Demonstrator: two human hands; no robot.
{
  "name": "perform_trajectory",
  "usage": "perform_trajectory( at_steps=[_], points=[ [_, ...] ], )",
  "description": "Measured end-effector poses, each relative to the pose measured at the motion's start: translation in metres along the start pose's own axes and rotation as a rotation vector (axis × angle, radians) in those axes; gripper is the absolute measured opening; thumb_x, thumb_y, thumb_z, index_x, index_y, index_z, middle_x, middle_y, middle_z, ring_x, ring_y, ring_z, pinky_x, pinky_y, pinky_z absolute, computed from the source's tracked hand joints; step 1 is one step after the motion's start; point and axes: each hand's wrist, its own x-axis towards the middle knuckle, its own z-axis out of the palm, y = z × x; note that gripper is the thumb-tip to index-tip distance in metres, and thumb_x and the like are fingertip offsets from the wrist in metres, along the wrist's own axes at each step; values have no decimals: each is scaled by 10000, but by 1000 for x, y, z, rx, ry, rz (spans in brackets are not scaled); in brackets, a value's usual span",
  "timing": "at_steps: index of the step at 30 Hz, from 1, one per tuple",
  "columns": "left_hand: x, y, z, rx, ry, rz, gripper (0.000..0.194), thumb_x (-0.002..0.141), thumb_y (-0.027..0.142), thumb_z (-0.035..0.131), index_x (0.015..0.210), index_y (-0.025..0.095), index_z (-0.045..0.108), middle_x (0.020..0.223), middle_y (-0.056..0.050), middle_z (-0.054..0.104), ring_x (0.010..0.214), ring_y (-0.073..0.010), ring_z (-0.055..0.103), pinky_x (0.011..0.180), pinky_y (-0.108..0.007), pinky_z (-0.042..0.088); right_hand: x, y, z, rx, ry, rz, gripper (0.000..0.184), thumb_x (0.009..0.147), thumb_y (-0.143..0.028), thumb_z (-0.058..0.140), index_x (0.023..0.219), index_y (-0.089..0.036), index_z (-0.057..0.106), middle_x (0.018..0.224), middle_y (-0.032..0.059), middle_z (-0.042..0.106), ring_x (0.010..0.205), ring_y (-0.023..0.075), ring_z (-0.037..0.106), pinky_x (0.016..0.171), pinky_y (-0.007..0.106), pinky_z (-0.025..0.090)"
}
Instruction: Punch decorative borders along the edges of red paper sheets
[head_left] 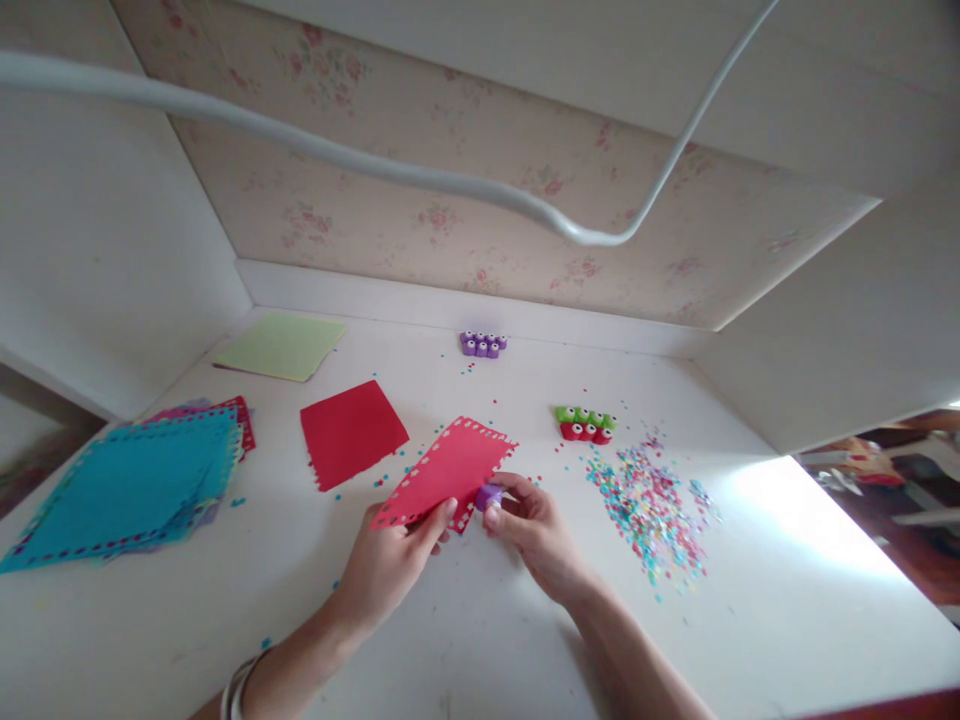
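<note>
My left hand (401,560) is closed on the lower edge of a red paper sheet (450,470), thumb on top and fingers beneath. Small punched holes run along several of the sheet's edges, and the sheet is held tilted above the table. In my right hand (536,530), a small purple craft punch (489,497) is pinched between thumb and fingers at the sheet's right edge. Whether the paper sits inside the punch's slot I cannot tell. Flat on the table to the left lies another red sheet (352,435).
Blue punched sheets (142,480) are stacked at the left, with pale green paper (281,345) behind. Purple punches (484,345) stand near the back wall; green and red punches (586,424) are at the right. Beside them spreads a heap of colourful confetti (652,510). A white cable (360,160) crosses above.
</note>
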Motion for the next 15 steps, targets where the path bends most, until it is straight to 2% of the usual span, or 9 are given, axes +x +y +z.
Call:
perform_trajectory(
  at_steps=[3,5,10,15],
  points=[
    [0,5,-3,112,14,78,316,895,407,569,689,202,691,572,-9,652,533,-174,614,566,-255,495,0,-3,0,-42,-4,34,375,672,-343,856,971,-202,677,705,-24,638,527,86,517,487,219,411],
    [1,8,-5,127,14,101,293,895,385,570,713,208,714,602,-14,678,554,-185,623,602,-265,501,-1,-7,2,-51,5,66,361,672,-364,853,940,-198,677,667,-30,618,495,81,501,448,209,390],
    [1,12,-8,116,-19,157,243,905,353,563,899,227,770,809,-38,758,742,-239,685,782,-309,522,-1,-13,6,-28,5,78,328,689,-381,839,907,-186,689,677,-23,603,510,76,499,453,198,387],
    [3,9,-6,66,-92,148,227,905,350,559,940,235,752,834,-25,754,792,-230,683,790,-281,511,-1,-11,4,25,-24,108,330,669,-352,860,893,-177,692,660,-30,590,518,73,495,468,192,384]
  ],
)
